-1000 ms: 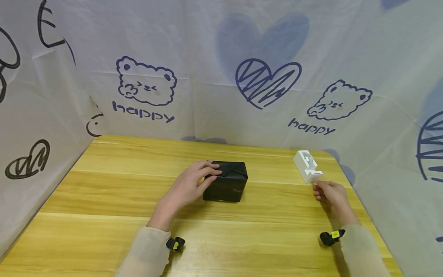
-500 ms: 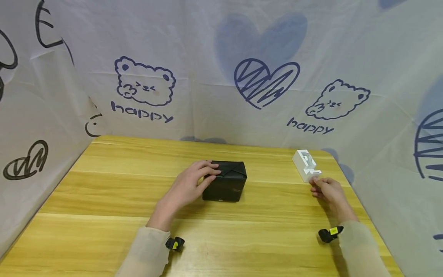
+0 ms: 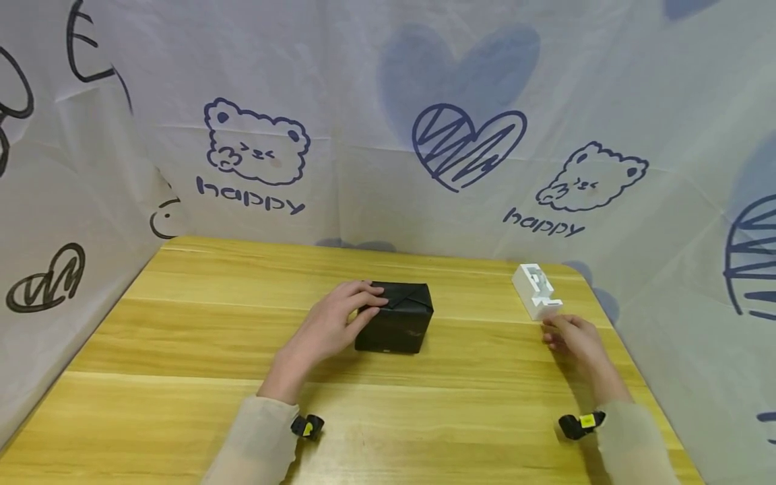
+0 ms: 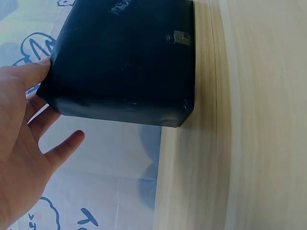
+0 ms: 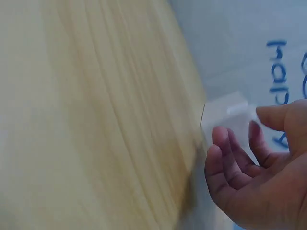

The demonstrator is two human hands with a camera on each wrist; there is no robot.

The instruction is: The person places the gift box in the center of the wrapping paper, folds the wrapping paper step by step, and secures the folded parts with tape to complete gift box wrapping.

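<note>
A box wrapped in black paper (image 3: 394,327) stands mid-table, its folded flap on top. My left hand (image 3: 330,320) holds its left end, fingers over the top edge and thumb against the side. In the left wrist view a bit of shiny tape (image 4: 182,38) sticks to the black wrapping, and one finger (image 4: 67,147) is clear of it. On the right lies a white tape dispenser (image 3: 533,293). My right hand (image 3: 578,340) is at its near end, fingers loosely bent. The right wrist view shows thumb and fingertips slightly apart before the blurred dispenser (image 5: 223,112); no tape is visible between them.
Both objects stand on a yellow wood-grain table (image 3: 212,391). A white curtain (image 3: 364,81) with blue drawings hangs behind the table and along its sides. Small black cameras are strapped at both wrists.
My right hand moved in to touch the dispenser's near end, then drew back slightly toward me. The left hand and the black box have stayed put.
</note>
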